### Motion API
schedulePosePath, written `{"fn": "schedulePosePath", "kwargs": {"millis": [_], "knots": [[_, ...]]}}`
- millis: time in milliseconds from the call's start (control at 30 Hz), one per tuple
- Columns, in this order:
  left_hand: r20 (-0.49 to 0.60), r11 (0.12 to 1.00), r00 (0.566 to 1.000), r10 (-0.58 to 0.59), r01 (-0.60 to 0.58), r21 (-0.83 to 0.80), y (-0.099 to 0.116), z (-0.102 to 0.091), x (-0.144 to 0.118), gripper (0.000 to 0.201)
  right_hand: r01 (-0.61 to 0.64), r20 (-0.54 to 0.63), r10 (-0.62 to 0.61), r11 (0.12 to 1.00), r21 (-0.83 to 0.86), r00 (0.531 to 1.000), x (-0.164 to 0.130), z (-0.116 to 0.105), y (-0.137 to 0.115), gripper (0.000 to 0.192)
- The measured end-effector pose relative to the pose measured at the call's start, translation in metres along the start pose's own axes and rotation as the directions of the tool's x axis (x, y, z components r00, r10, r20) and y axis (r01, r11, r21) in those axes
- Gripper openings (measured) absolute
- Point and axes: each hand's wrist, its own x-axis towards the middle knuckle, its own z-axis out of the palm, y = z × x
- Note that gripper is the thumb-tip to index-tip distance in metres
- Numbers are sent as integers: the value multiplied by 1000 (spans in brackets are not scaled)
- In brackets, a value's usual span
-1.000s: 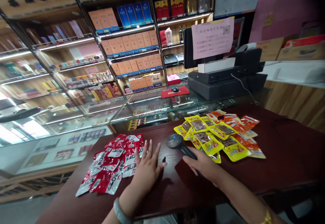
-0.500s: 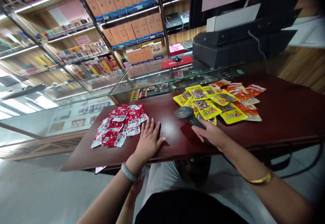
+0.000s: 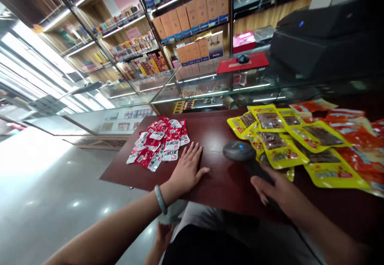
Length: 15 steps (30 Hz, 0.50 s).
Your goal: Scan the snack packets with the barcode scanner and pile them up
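Observation:
My left hand lies flat on the dark red-brown table, fingers spread, with a pale bangle at the wrist. Just to its left is a pile of red and white snack packets. In my right hand is a dark handheld barcode scanner, gripped by its handle with the head pointing left. A small blue light shows on top of it. Beyond and right of the scanner lie yellow snack packets with clear windows, overlapping orange packets.
Behind the table stands a glass display counter with a mouse on a red mat. Black equipment sits at the right. Shelves of boxes line the back. Another hand shows below the table edge.
The view has swung left and come closer to the table, so things appear shifted right. My left hand stays flat on the table, and my right hand still holds the scanner.

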Motion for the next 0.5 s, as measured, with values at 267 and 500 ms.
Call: {"fn": "schedulePosePath", "kwargs": {"millis": [267, 500], "knots": [[-70, 994, 996, 54, -46, 101, -8, 7, 0, 77, -14, -24, 15, 998, 63, 1000, 1, 5, 6, 60], [-124, 984, 989, 79, -58, 166, -10, 13, 1, 76, 59, -83, -54, 996, 62, 995, 1, 8, 0, 62]]}}
